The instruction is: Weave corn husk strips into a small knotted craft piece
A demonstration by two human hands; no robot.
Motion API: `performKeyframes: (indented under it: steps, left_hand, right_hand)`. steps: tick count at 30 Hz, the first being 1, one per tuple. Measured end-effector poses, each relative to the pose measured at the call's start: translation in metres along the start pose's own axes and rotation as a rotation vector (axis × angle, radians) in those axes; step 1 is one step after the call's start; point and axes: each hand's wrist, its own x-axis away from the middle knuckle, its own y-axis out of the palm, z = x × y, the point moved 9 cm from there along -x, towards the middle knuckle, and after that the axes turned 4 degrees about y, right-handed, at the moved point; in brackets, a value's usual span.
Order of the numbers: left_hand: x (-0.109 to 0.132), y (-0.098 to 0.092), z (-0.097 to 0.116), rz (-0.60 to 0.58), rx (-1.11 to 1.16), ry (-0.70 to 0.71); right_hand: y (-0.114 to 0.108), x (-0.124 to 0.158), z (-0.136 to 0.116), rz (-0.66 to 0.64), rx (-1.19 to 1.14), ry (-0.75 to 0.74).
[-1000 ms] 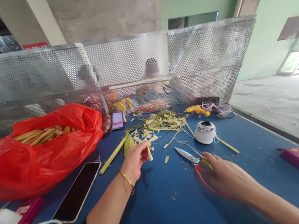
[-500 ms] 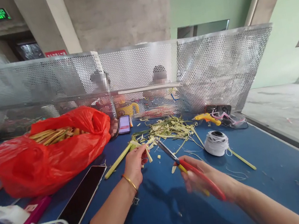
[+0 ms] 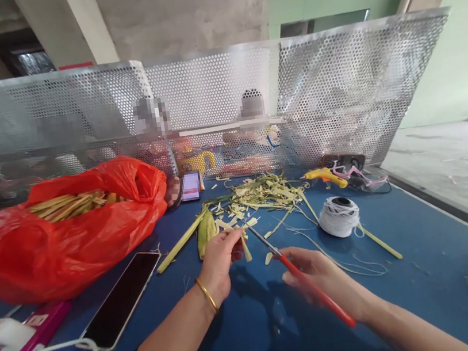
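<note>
Between the fingers of my left hand I pinch a pale strip of plant husk, its end hanging down past the fingertips. My right hand grips red-handled scissors. Their metal blades point away from me, with the tips close to the pinched strip; the blades look nearly closed. Just beyond both hands spreads a heap of green and cream husk scraps. A folded green husk and a long pale stalk lie left of it.
A red plastic bag of dry stalks bulges at left, near a phone and a purple power strip. White thread, a yellow glue gun and glasses lie right. A perforated metal screen stands behind, with people beyond.
The scissors' blades and handles have come together. My left hand has shifted slightly right with the strip, and the whole view has tilted down a little.
</note>
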Motion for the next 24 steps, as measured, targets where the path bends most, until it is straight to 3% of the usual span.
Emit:
performKeyframes:
  steps: [15,24]
  left_hand:
    - [0.0008,0.0041,-0.0106,-0.019,-0.018,-0.029]
    - [0.0024,0.0047,-0.0114,-0.003,0.014,-0.051]
  right_hand:
    - [0.0045,-0.0034,0.0046,0.012,-0.029,0.012]
    - [0.0046,0.0007,-0.003,0.018,0.023,-0.092]
